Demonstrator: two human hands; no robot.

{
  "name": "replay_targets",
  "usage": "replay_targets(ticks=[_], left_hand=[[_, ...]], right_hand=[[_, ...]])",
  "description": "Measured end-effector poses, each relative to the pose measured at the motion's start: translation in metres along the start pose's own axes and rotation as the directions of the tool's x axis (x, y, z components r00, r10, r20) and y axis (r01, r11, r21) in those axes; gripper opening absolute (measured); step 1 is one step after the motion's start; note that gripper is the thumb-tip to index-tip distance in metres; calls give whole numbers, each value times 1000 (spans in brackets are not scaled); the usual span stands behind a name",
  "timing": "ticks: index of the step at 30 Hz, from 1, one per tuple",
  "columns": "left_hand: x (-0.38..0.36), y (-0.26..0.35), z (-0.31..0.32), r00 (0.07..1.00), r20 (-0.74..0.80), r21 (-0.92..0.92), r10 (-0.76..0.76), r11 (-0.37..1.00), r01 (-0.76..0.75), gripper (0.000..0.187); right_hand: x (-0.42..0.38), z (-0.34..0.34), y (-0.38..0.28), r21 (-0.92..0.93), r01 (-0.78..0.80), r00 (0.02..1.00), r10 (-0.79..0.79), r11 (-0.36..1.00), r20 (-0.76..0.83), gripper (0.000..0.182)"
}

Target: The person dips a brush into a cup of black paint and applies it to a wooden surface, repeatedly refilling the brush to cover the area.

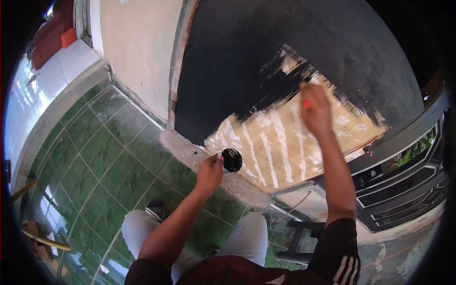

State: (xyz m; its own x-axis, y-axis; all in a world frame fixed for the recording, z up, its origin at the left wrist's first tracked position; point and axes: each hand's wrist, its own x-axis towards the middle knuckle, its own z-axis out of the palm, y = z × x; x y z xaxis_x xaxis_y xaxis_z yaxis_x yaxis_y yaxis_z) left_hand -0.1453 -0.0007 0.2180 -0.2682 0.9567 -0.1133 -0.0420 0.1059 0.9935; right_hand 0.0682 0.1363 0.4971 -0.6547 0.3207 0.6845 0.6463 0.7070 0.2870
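My left hand (209,175) is closed on the rim of a small can of black paint (232,160), held low in front of the panel. A flat panel (297,156) is black over its upper and left parts. Lower down it is bare tan with several white streaks. My right hand (317,111) is raised at the ragged border between black and tan, its fingers wrapped round a paintbrush whose red handle (307,103) shows in part. Its bristles are mostly hidden or blurred against the panel.
Green tiles (85,175) cover the floor, with a rough cement strip (183,147) along the panel's base. A black plastic stool (297,242) stands by my right knee. A dark framed door panel (403,185) is at the right. A cream wall (137,52) rises at the left.
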Motion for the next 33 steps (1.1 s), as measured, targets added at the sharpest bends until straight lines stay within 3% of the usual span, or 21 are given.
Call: replay_targets(ticks=[3,6,7,8,10,13,16,18,20,22,25,26,28,30,32,33], left_hand=[[2,-4,6,1000,8,13,9,1000,-9,37],[0,-6,7,1000,8,18,-10,1000,10,37],[-3,-3,4,999,21,24,-41,999,40,38],[-6,3,1,997,34,32,-70,997,69,40],[-8,10,-1,994,47,28,-100,995,99,43],[-9,12,-1,994,45,17,-101,995,101,43],[-6,5,3,997,24,24,-68,997,68,41],[-2,-7,8,1000,1,7,-8,1000,8,39],[-4,6,4,995,45,-2,-84,996,84,41],[-2,11,3,991,64,-1,-118,993,118,43],[-2,10,3,992,52,7,-118,993,118,43],[-2,9,2,992,47,7,-119,993,119,43],[-4,9,-1,992,41,19,-119,993,118,43],[-6,9,-4,993,34,35,-113,993,112,43],[-8,11,-7,991,31,36,-128,991,127,44],[-8,12,-8,990,29,34,-135,990,134,44]], right_hand=[[18,-37,0,-310,22,985,-73,951,-154,31],[-31,17,4,-311,136,987,-154,941,-34,34],[-49,37,-13,-269,127,990,-105,955,93,34],[-74,69,-15,-244,245,962,-205,938,178,25],[-109,101,-42,-95,308,877,-243,947,415,20],[-123,111,-70,134,84,845,-142,987,516,15],[-85,84,-52,304,-268,924,154,914,349,17],[-45,51,-17,262,-297,949,254,918,187,15],[-4,11,0,292,-265,964,262,919,53,15],[19,-19,1,-15,-25,987,22,1000,-160,16],[10,-18,-8,-326,24,970,-101,945,-222,26],[-5,0,-7,-397,71,964,-165,915,-210,30],[-45,43,-20,-170,106,994,-109,980,-8,29],[-81,85,-36,-113,283,937,-250,952,245,25],[-97,104,-57,76,256,891,-266,964,368,18],[-92,103,-61,116,186,909,-216,976,357,17]])
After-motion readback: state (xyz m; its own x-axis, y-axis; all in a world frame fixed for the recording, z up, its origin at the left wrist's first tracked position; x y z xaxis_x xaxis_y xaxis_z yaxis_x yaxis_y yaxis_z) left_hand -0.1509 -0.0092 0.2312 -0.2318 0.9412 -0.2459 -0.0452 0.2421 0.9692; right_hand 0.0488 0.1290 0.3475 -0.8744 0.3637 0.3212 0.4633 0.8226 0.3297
